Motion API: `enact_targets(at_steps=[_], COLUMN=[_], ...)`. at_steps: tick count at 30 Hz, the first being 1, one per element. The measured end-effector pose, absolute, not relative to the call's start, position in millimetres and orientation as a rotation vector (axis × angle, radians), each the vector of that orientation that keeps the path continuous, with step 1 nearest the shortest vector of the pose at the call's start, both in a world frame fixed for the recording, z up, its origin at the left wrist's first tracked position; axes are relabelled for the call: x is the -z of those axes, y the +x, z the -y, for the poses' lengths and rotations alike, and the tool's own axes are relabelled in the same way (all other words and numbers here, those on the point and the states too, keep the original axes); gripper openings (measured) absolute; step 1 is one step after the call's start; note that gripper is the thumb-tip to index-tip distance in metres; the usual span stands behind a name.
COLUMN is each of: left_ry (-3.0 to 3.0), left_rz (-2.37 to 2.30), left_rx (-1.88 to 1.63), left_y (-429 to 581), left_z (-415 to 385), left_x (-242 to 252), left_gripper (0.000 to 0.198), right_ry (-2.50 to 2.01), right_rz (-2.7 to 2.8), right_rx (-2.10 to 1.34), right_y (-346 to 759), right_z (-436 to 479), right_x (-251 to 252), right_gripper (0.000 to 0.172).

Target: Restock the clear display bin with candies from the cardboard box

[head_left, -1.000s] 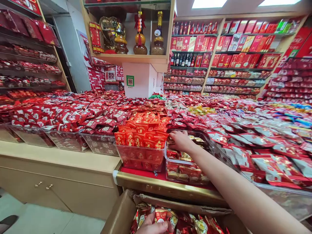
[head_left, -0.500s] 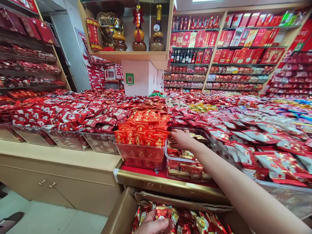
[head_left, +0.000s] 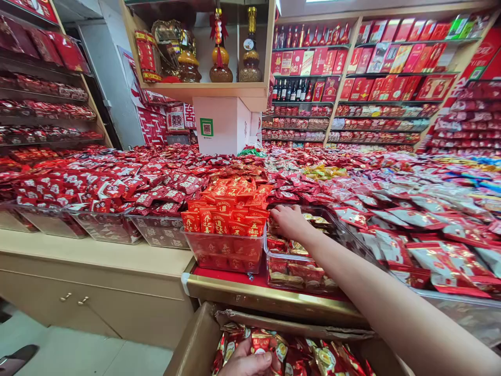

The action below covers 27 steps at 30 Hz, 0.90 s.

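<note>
My right hand reaches into a clear plastic bin holding red and gold sweet packets, fingers curled down onto the packets at the bin's far left corner. What they hold, if anything, is hidden. At the bottom edge my left hand is closed on a bunch of red DURIAN sweet packets inside an open cardboard box. A neighbouring clear bin stacked with orange-red packets stands just left of my right hand.
A wide counter with a gold front edge carries heaps of red wrapped sweets in clear bins. A beige cabinet stands at the left. Wall shelves hold red boxes and bottles. A white box sits behind.
My right hand has slid slightly farther back and left inside the clear bin. My left hand stays closed on the packets in the box. The camera view has shifted a little.
</note>
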<state>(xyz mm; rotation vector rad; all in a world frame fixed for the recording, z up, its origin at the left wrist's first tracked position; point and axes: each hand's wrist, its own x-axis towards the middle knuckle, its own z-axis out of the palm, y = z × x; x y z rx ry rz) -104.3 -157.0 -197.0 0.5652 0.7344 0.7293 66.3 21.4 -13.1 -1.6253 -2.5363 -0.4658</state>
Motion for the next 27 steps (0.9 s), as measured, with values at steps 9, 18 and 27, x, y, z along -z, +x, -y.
enact_targets(at_steps=[9, 18, 27], left_ry=[0.598, 0.611, 0.608], left_rz=[-0.718, -0.712, -0.706], left_rx=[-0.718, -0.712, -0.726], left_y=[-102.0, -102.2, -103.2], left_z=[155.6, 156.4, 155.2], left_x=[191.2, 192.5, 192.4], left_gripper=[0.042, 0.042, 0.040], right_ry=[-1.599, -1.584, -1.538], right_rz=[2.525, 2.510, 2.507], right_rx=[0.498, 0.598, 0.735], right_y=[66.1, 60.2, 56.9], right_z=[-15.8, -22.5, -19.6], right_x=[8.5, 13.4, 13.1], right_gripper=[0.030, 0.022, 0.019])
